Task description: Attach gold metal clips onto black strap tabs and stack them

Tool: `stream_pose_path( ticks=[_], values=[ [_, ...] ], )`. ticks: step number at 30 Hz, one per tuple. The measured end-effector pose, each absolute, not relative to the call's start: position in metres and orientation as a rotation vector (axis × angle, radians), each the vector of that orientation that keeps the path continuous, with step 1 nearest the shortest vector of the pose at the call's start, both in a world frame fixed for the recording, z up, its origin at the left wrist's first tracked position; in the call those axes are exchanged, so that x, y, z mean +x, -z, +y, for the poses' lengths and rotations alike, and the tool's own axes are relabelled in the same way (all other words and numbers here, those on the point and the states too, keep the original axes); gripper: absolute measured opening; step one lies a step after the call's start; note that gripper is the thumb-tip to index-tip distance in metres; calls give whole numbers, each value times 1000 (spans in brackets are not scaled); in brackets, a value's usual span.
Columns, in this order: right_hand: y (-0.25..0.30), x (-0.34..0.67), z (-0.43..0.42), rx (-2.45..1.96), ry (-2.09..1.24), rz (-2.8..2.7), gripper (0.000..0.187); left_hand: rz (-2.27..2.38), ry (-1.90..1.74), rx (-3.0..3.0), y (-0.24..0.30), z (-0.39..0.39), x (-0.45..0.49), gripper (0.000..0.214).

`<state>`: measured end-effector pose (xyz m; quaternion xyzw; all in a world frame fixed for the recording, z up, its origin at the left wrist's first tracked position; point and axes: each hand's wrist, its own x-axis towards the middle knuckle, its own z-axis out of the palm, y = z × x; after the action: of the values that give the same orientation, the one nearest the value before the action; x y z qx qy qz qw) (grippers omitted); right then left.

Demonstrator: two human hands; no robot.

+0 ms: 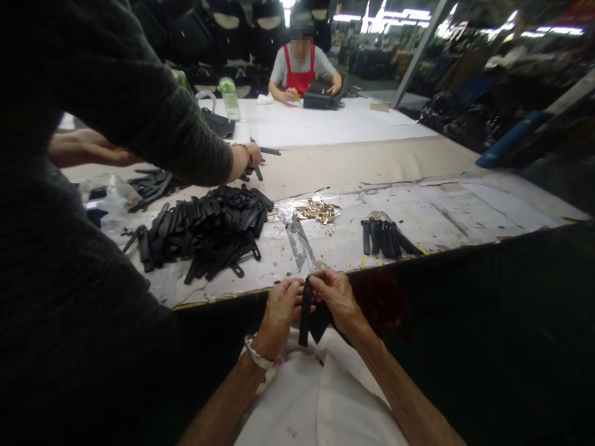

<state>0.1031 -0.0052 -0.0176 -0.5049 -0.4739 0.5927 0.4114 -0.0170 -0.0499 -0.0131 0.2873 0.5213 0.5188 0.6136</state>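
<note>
A black strap (305,316) hangs down in front of my lap, just off the table's near edge. My left hand (282,302) pinches it from the left side, near its upper part. From the right, my right hand (335,297) grips its top end between thumb and fingers. Ahead on the table lies a large heap of similar black straps (209,226). Small gold-coloured metal pieces (320,210) rest on clear plastic straight in front of me. To their right is a short row of black straps (383,237).
A co-worker's dark sleeve (186,124) reaches across the table from the left, that hand among more straps. Across the white table (395,161), a person in a red apron (300,77) handles a black bag (320,98). A green bottle (229,99) stands at the back left.
</note>
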Motion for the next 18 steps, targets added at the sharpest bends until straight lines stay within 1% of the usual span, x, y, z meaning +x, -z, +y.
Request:
stream_pose_path(
  ticks=[4, 11, 18],
  values=[
    [15, 113, 1, -1357, -1383, -1280, 16, 1064, -1044, 561, 13, -58, -17, 37],
    [21, 125, 5, -1424, -1332, -1341, 14, 1213, -1008, 750, 20, -51, -2, 28],
    [26, 130, 7, -1442, -1331, -1326, 13, 1284, -983, 880, 27, -47, 1, 35]
  ],
)
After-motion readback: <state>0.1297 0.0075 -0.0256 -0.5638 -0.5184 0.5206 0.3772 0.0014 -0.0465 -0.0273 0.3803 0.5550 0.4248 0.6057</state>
